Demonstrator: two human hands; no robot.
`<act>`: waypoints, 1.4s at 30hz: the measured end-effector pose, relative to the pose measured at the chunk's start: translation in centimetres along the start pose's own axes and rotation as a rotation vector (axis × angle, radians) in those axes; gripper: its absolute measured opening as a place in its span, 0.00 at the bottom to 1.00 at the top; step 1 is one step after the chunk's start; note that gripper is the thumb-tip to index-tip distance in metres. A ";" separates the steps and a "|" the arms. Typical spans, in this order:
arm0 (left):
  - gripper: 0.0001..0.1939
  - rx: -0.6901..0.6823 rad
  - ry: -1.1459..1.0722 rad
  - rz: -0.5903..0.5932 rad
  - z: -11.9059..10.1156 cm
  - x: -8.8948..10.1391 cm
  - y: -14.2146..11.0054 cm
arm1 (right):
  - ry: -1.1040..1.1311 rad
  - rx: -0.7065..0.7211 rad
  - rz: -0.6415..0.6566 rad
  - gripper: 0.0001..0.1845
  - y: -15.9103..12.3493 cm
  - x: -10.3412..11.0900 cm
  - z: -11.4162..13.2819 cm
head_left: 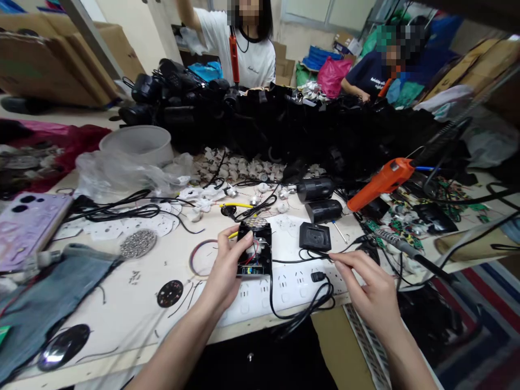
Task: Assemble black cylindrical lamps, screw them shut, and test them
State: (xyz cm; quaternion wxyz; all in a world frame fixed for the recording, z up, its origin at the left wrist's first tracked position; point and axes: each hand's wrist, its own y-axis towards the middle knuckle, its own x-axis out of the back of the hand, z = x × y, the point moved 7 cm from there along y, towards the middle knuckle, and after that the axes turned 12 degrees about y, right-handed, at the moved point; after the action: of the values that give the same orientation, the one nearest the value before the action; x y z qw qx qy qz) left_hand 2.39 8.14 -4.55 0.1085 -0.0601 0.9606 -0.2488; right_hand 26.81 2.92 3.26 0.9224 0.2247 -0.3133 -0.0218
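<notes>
My left hand [226,271] is wrapped around a small black open device [255,249] with red wires and a circuit board showing inside, holding it on the white table [134,303]. My right hand [368,287] pinches a thin black cable [320,253] just right of the device. The cable runs towards a black plug [318,276] on a white power strip [284,287] below both hands. A square black cover [315,236] lies just behind the cable.
An orange glue gun [382,181] and a soldering iron [400,248] lie at the right. Black lamp housings [323,197], white small parts [244,168], a white tub [136,143], a phone [28,222] and denim cloth [49,292] surround the work spot. Two other people sit across the table.
</notes>
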 end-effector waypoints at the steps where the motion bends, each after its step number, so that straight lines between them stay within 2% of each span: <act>1: 0.26 0.009 0.002 0.006 0.1 -0.1 0.0 | -0.008 -0.007 -0.006 0.11 -0.3 0.1 -0.2; 12: 0.26 0.121 0.015 0.073 0.4 -1.0 -1.3 | 0.000 -0.115 0.007 0.09 -2.3 -0.5 -2.8; 25: 0.24 0.130 0.001 0.021 0.6 0.2 -1.1 | -0.072 -0.187 -0.089 0.11 -1.6 0.4 -5.5; 28: 0.20 0.164 -0.043 0.052 0.9 0.2 -1.0 | -0.077 -0.207 -0.121 0.11 -0.1 0.0 -5.3; 30: 0.15 0.187 -0.088 0.080 1.1 -0.1 -0.9 | -0.098 -0.231 -0.125 0.12 1.8 -0.8 -4.9; 33: 0.12 0.217 -0.117 0.107 1.4 -0.5 -0.9 | -0.317 -0.318 -0.052 0.20 5.8 -2.9 -4.7; 35: 0.11 0.224 -0.121 0.116 1.5 -0.6 -1.0 | -0.570 -0.464 0.068 0.30 8.2 -4.3 -5.5; 36: 0.12 0.224 -0.125 0.120 1.6 -0.5 -1.1 | -0.625 -0.509 0.091 0.34 9.2 -4.6 -5.9; 39: 0.14 0.220 -0.144 0.130 1.6 -0.2 -1.2 | -0.681 -0.619 0.125 0.40 11.4 -4.9 -7.5; 42: 0.14 0.220 -0.165 0.137 1.5 0.3 -1.3 | -0.695 -0.722 0.166 0.43 11.9 -4.4 -9.7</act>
State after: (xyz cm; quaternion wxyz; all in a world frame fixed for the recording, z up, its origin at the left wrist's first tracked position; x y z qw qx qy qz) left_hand 2.55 6.26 -5.28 0.2096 -0.0024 0.9172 -0.3389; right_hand 27.79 18.28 -1.01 0.7813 -0.1547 -0.5909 -0.1286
